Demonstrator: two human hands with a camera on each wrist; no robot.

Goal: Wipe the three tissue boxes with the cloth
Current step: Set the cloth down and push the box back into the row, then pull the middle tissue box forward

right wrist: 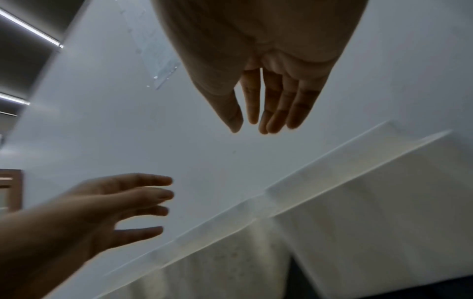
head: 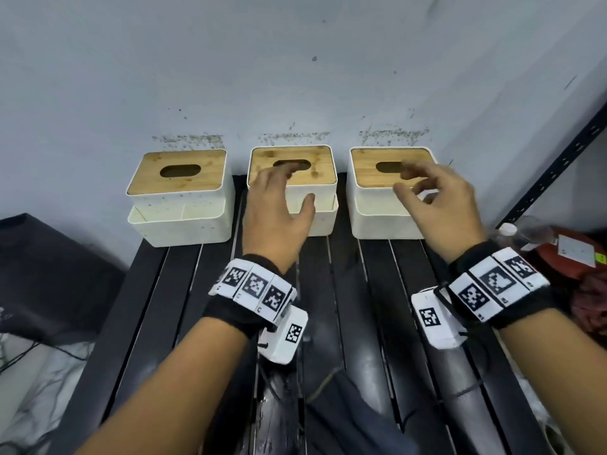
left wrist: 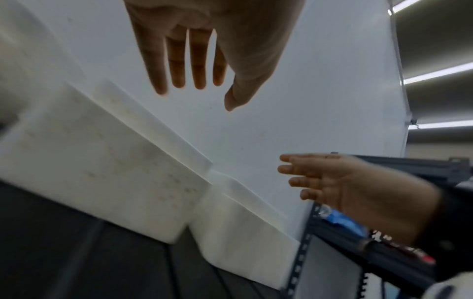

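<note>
Looked like a back room or storage corner of a workplace, not a home. Scuffed, speckled white wall (head: 295,77), a black slatted counter (head: 345,274) pushed against it, and black slotted-metal shelving (head: 558,159) off its right edge with a plastic bottle (head: 512,233) and clutter on it. Long fluorescent strip lights (left wrist: 435,74) on the ceiling, cables (head: 19,353) lying loose past the counter's left edge.

Three cream-white tissue boxes — left box (head: 179,205), middle box (head: 292,188), right box (head: 391,192) — each carry a tan wood-grain lid with a dark oval slot (the left box's front is speckled brown); the slatted table (head: 345,290) is black, the wristbands (head: 253,287) black with white, black-patterned marker squares, the wall (head: 262,77) pale grey-blue with dark specks
</note>
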